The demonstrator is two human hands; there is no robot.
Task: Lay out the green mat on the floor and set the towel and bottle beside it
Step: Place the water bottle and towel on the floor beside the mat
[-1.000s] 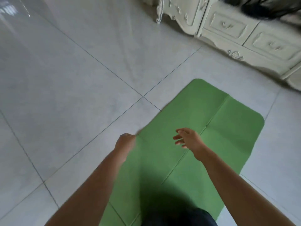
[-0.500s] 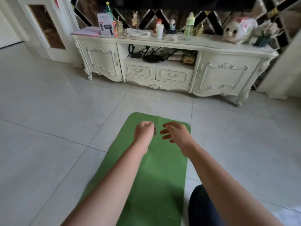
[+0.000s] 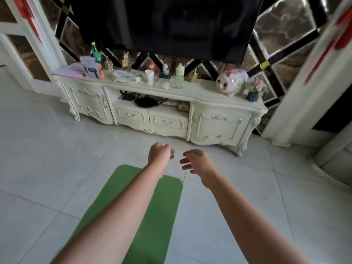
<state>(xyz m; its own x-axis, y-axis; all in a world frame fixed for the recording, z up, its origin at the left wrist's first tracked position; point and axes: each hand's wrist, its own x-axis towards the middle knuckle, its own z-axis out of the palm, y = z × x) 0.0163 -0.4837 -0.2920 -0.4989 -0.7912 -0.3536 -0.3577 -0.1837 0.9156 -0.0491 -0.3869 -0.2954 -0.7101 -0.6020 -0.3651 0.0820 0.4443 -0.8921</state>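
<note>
Green foam or rubber, by the look of it: the mat [image 3: 152, 210] lies flat on the pale tiled floor [image 3: 47, 168], its rounded far end pointing toward a cream carved cabinet [image 3: 219, 126] against the wall. No curl or ridge shows along the visible edges. Its near end runs out of view below.

Both bare arms reach forward above it. The left hand [image 3: 160, 155] is loosely curled, almost a fist, holding nothing. The right hand [image 3: 198, 164] has its fingers spread and slightly bent, also empty. Neither touches the mat; both hang just past its far end, over bare tile.

On the cabinet top, under a dark wall-mounted screen [image 3: 165, 25], stand many small things. Near the middle is a pale green bottle [image 3: 179, 77] with clear lower walls, upright, and beside it a small folded pinkish cloth [image 3: 162, 85], which may be the towel; that cannot be said for sure. A taller dark green bottle [image 3: 96, 53] stands toward the left end.

The mat appears done. The cloth would be soft and light, best pinched across the fold so that it stays folded. The pale bottle looks rigid and smooth, likely plastic; a wrap around its body, below the cap, should be safest, taking care not to knock the ornaments standing close by.
</note>
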